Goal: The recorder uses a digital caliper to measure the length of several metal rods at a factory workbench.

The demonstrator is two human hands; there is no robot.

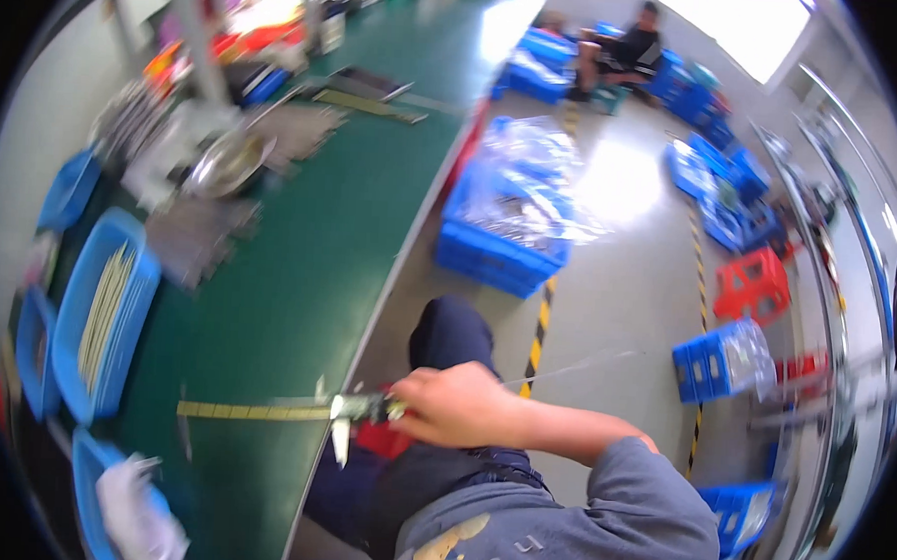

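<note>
My right hand (455, 404) reaches across from the lower right, its fingers closed round the slider end of a caliper (263, 412). The caliper lies level over the near edge of the green workbench (277, 313). Its long yellowish scale stretches left from the hand, with a pale jaw by the slider and a thin one at the far left end. No workpiece can be made out between the jaws; the picture is smeared by motion. My left hand is not in view.
Blue bins (105, 315), one with pale strips, line the bench's left side. Further up sit a metal bowl (229, 163) and grey toothed sheets (198, 237). Right of the bench stands a blue crate (500, 257) under plastic film. A person (634, 50) sits at the back near red stools (754, 285).
</note>
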